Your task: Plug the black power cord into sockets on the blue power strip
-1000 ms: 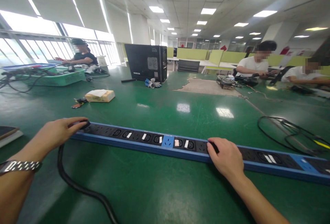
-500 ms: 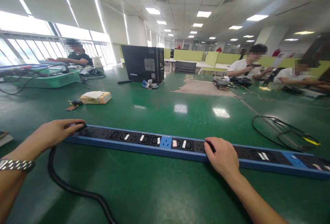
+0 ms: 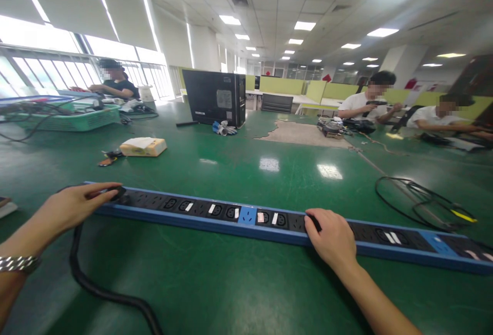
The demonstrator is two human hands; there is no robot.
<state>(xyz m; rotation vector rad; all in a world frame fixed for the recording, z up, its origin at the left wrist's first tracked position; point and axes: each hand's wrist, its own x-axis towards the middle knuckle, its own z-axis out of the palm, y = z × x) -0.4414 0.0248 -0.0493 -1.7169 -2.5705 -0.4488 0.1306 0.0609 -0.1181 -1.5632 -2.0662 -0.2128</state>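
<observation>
Power strip (image 3: 239, 215): long, blue, flat across green counter (image 3: 231, 283). Left hand (image 3: 77, 202) resting on its cable end, fingers loose; right hand (image 3: 334, 237) gripping its middle. Bare counter before strip; cable coil (image 3: 419, 202) beyond its right end.

Person, own body as seen from the head camera: two bare forearms, no sleeves in view. Left hand (image 3: 73, 204): no rings visible; silver metal link watch bracelet (image 3: 17, 263) at the wrist, just behind the hand. Right hand (image 3: 334, 239): no rings or glove visible; wrist behind it unadorned.
</observation>
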